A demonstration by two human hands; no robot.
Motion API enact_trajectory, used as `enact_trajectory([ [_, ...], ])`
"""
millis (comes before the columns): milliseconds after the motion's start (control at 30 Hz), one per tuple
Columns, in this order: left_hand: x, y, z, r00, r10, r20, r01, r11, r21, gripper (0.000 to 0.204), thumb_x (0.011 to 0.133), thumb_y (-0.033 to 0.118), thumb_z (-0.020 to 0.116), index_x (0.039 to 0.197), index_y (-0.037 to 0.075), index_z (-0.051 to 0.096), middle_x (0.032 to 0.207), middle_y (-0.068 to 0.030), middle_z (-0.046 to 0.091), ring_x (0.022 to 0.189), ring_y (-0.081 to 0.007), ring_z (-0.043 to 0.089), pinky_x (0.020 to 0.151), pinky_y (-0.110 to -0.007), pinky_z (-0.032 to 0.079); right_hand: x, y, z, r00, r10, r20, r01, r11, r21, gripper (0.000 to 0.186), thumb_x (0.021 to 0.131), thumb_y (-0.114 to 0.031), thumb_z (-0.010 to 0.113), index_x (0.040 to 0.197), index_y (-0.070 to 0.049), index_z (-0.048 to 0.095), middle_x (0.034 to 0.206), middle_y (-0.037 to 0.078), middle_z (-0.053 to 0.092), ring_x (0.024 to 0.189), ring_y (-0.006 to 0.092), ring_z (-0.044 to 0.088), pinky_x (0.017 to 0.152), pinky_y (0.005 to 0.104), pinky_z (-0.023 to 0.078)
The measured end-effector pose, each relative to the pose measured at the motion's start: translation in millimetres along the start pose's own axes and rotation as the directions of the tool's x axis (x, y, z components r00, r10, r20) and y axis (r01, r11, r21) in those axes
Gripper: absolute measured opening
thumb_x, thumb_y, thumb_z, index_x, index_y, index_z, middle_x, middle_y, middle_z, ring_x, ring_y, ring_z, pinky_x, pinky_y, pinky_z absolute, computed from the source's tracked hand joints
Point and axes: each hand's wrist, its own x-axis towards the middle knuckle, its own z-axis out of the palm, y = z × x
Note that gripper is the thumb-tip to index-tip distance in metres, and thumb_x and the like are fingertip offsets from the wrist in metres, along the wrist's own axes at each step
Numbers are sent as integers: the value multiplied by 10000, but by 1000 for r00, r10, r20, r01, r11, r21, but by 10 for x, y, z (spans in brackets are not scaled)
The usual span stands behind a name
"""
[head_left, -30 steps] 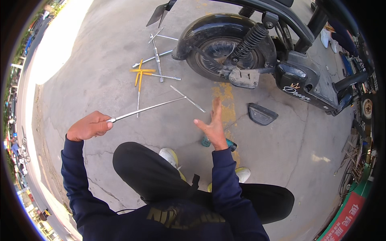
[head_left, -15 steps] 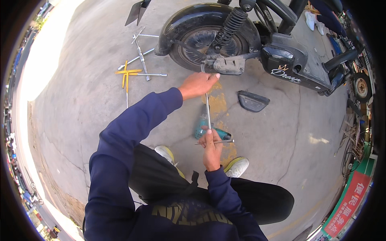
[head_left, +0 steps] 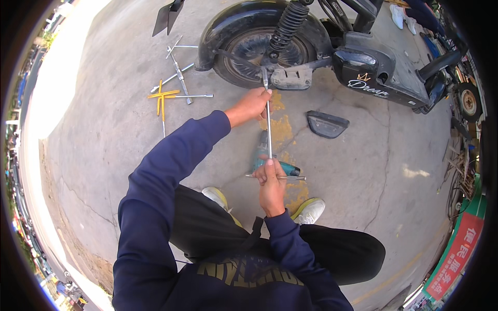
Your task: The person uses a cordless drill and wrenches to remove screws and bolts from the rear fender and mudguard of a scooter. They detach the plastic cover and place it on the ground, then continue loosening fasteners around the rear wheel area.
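Observation:
My left hand point(head_left: 251, 106) is closed round the upper shaft of a silver T-handle socket wrench point(head_left: 269, 132), whose socket end reaches the black scooter's rear axle area point(head_left: 265, 75), beside a grey metal bracket point(head_left: 290, 78). I cannot tell whether it is seated on a nut. Nearer my body, my right hand point(head_left: 272, 189) grips the wrench where the crossbar meets the shaft. Under the tool, partly hidden, a teal-and-black power tool point(head_left: 288, 169) lies on the concrete.
Several silver and yellow T-wrenches point(head_left: 163, 94) lie left of the wheel. A black plastic piece point(head_left: 327, 124) rests right of the tool. Another person's white shoes point(head_left: 397, 15) show at the top right. Loose scrap point(head_left: 461, 166), a spare wheel point(head_left: 468, 101) and a red banner point(head_left: 454, 254) line the right edge.
My left hand has swung right and forward with the wrench, which now points away from me at the wheel. My right hand has closed on its handle. The socket end has moved up to the axle.

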Motion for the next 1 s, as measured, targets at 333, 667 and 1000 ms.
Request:
enact_trajectory([
  [333, -286, 347, -171, 957, 290, -17, -142, 518, 843, 439, 1031, 442, 482, 980, 18, 584, 832, -133, 639, 683, -269, 650, 581, -414, 535, 6, -27, 167, 924, 189, 332, -377, 600, 706, 224, 1063, -221, 525, 1163, -21, 545, 626, -57, 319, 597, 86, 359, 782, 293, 414],
  [667, -1362, 552, 977, 864, 76, 497, -325, 838, 437, 595, 1008, 502, 490, 828, -44, 648, 773, -235, 670, 758, -441, 661, 715, -558, 494, -27, -79, 414, 965, 125, 230, -214, 884, 416, 253, 1101, -260, 451, 1133, -16, 510, 632, -45, 329, 556, 77, 319, 558, 268, 310],
  [1000, -1285, 337, 926, 829, 175, 531, -451, 772, 448, 445, 1010, 379, 480, 840, 0, 639, 726, -214, 642, 681, -462, 617, 675, -564, 464, -57, -6, 396, 986, 36, 166, -28, 998, -54, 298, 1106, -299, 444, 1200, -32, 538, 769, -50, 441, 698, 41, 443, 642, 243, 401],
])
